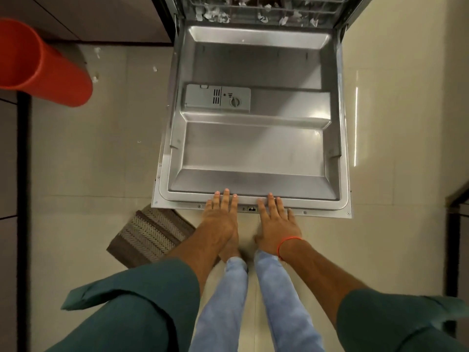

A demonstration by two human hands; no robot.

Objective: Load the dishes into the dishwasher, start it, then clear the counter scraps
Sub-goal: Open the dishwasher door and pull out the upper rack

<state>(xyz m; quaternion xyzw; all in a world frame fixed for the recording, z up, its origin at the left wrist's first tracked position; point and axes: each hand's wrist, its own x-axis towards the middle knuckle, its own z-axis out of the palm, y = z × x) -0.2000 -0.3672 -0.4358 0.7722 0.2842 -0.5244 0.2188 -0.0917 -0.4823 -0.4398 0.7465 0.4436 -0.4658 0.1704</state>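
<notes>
While flat, hands (250, 219) on door (253, 148).

Two hands (222, 219) (276, 224), one dishwasher door (253, 138), one orange bin (38, 64), one mat (152, 235), perhaps four floor scraps (97, 52).

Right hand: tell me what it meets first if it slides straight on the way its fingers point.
The right hand would probably cross the dishwasher door toward the rack; depth unclear.

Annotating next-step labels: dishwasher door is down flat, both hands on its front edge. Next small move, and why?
Probably lift the door up to close it: the left hand and right hand lie flat-fingered on its outer edge, and the rack sits inside.
</notes>
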